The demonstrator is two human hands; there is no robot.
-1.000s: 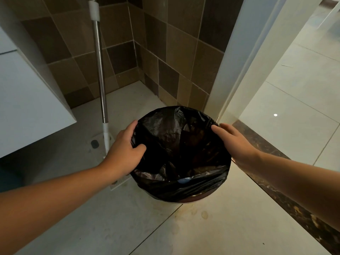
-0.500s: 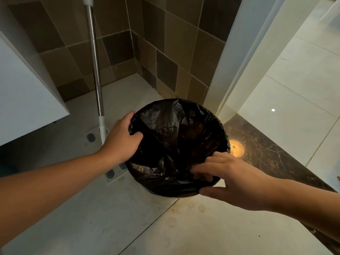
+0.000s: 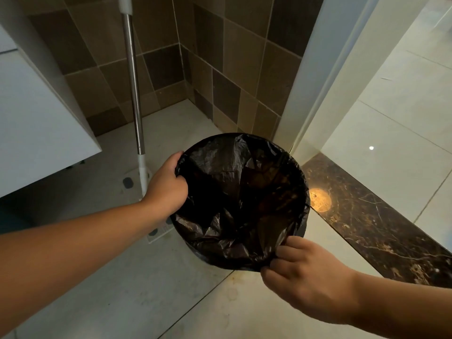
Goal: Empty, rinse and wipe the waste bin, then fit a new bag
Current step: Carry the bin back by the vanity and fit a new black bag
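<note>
A round waste bin stands on the tiled floor near the wall corner, fully wrapped in a crumpled black bag (image 3: 241,199) that lines its inside and folds over its rim. The bin's own wall is hidden by the bag. My left hand (image 3: 166,185) grips the bag-covered rim on the left side, thumb inside and fingers outside. At the near right of the rim my right hand (image 3: 299,272) pinches the bag's edge between thumb and fingers. What lies at the bottom of the bag is too dark to tell.
A mop with a metal handle (image 3: 133,94) stands just left of the bin, its flat white head (image 3: 156,234) on the floor. A white cabinet (image 3: 36,123) hangs at left. Brown tiled walls meet behind. A white door frame (image 3: 315,77) and dark marble threshold (image 3: 367,216) lie at right.
My right hand left the far right of the rim, swung round to the near right side and took hold of the bag's edge. The left hand kept its hold.
</note>
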